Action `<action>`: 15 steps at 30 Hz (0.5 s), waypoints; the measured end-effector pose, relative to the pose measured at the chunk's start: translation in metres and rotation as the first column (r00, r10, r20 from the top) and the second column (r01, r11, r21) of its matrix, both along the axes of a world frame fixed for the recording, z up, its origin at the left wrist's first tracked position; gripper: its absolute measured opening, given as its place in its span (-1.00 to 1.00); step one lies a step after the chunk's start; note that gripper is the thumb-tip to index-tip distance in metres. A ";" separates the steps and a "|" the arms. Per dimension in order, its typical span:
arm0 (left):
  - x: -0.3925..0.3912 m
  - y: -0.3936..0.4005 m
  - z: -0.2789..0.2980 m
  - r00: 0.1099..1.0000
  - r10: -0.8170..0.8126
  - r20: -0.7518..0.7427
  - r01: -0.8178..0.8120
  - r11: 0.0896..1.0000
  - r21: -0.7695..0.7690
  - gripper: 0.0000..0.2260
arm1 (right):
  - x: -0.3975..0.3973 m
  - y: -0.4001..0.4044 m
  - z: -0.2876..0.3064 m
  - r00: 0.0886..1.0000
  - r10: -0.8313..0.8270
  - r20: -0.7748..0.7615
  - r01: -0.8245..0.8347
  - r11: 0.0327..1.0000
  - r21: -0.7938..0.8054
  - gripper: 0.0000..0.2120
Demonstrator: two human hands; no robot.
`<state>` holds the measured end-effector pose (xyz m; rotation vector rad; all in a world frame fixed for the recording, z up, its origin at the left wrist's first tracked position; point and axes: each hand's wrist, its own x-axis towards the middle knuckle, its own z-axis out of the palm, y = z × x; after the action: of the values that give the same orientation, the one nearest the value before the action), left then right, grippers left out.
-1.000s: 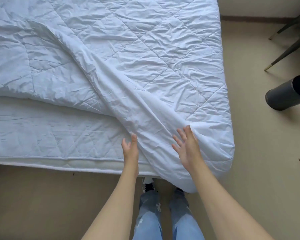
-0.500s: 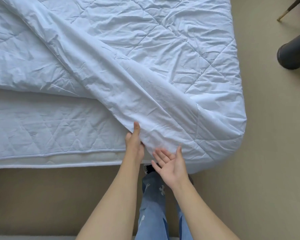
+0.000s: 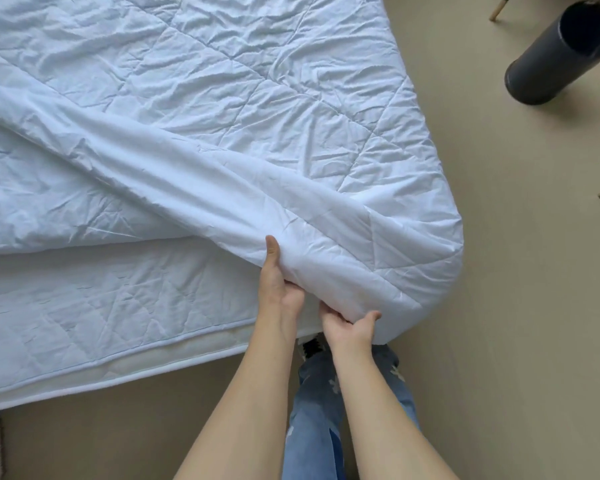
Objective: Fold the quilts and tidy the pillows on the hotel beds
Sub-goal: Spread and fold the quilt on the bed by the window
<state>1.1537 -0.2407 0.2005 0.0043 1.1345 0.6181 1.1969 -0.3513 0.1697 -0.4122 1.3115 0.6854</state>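
Both hands now grip quilt (image 3: 222,133) edge | left hand (image 3: 280,289) pinching, right hand (image 3: 350,325) fingers curled under, previously open | fold can begin at bed (image 3: 84,313) corner

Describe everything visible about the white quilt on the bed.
The quilt is white, thin and soft-looking, stitched in a diamond pattern and heavily creased. It covers most of the mattress and hangs over the corner on the right. A long diagonal fold runs across it, leaving a strip of mattress bare. The left hand and right hand both grip its near edge.
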 end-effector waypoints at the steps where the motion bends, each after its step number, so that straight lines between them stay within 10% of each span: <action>1: 0.004 0.003 0.004 1.000 -0.007 -0.004 0.007 1.000 0.005 -0.49 | 0.005 0.001 0.000 0.999 -0.028 0.020 0.029 0.999 -0.023 -0.39; 15: 0.028 0.102 0.027 0.986 0.143 -0.086 -0.134 0.985 0.105 -0.61 | 0.108 -0.003 0.040 0.903 0.065 0.425 -0.014 0.992 -0.122 -0.64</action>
<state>1.1819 -0.1389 0.2271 0.0398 1.2000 0.8044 1.3052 -0.3541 0.2095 -0.6479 0.9257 0.5146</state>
